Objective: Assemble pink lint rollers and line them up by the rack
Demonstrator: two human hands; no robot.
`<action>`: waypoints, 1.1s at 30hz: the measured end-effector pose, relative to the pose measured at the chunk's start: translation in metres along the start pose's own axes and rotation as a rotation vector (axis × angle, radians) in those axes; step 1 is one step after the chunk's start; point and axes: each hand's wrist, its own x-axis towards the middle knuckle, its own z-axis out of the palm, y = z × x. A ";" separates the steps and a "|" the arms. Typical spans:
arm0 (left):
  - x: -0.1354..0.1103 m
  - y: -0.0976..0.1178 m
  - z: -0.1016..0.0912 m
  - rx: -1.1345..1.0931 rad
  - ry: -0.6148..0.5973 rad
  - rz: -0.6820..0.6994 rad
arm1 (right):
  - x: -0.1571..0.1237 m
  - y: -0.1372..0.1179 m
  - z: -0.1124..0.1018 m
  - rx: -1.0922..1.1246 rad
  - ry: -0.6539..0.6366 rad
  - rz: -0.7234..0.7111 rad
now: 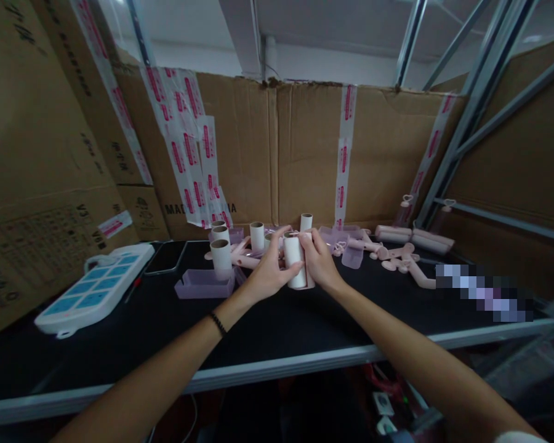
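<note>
Over the middle of the black table, a white cardboard tube (293, 271) stands nearly upright between my hands. My left hand (271, 271) is closed round its left side, the thumb across the front. From the other side my right hand (321, 261) grips a pale pink piece (310, 280) that lies against the tube's right side. My right fingers also rest at the tube's upper edge. Most of the pink piece is hidden by the hand and tube. More white tubes, one of them a front tube (221, 258), stand to the left beside a translucent purple tray (204, 286).
At the left lie a white power strip (96, 289) and a dark phone (167, 257). Pink plastic parts (401, 257) and purple trays (352, 253) are strewn to the right. Taped cardboard (277, 154) walls the back. A metal edge (305, 363) runs along the front.
</note>
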 end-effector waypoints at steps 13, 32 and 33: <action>-0.008 -0.002 0.000 -0.033 0.017 -0.003 | -0.005 0.003 0.006 0.003 -0.087 0.035; -0.001 0.006 -0.014 -0.341 0.467 -0.181 | -0.018 -0.003 0.000 -0.264 -0.347 -0.308; -0.001 0.007 -0.014 -0.342 0.472 -0.182 | -0.017 -0.003 0.000 -0.263 -0.332 -0.310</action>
